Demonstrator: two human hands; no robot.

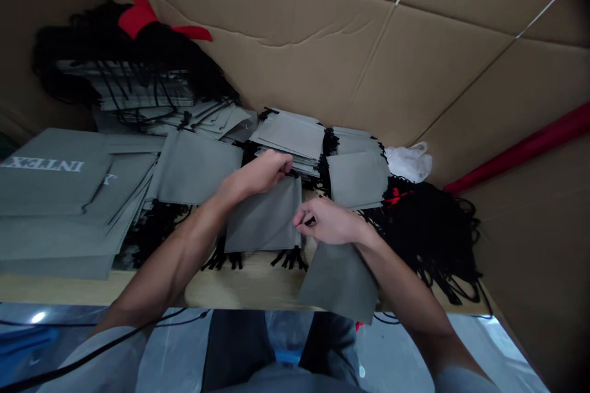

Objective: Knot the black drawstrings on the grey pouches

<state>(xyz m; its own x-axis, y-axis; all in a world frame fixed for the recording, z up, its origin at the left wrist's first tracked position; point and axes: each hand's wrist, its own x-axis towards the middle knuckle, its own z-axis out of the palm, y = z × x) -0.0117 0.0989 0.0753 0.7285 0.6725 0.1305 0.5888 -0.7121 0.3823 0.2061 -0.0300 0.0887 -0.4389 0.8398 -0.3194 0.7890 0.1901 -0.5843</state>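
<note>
A person seated at a wooden table [249, 288] works a grey pouch [265, 221] that lies flat at the table's middle, black drawstring tassels trailing from its lower edge. The left hand [260, 175] is closed over the pouch's top edge, while the right hand [325, 222] pinches thumb and fingers together on its right edge. A second pouch [338, 282] lies under the right forearm and hangs over the table's near edge. Just behind the hands stand stacks of pouches [292, 135]; larger grey bags [50, 196], one lettered INTEX, are piled at left. A tangle of black cords [428, 227] and a white plastic bag [408, 163] sit at right against the cardboard wall [322, 43].
</note>
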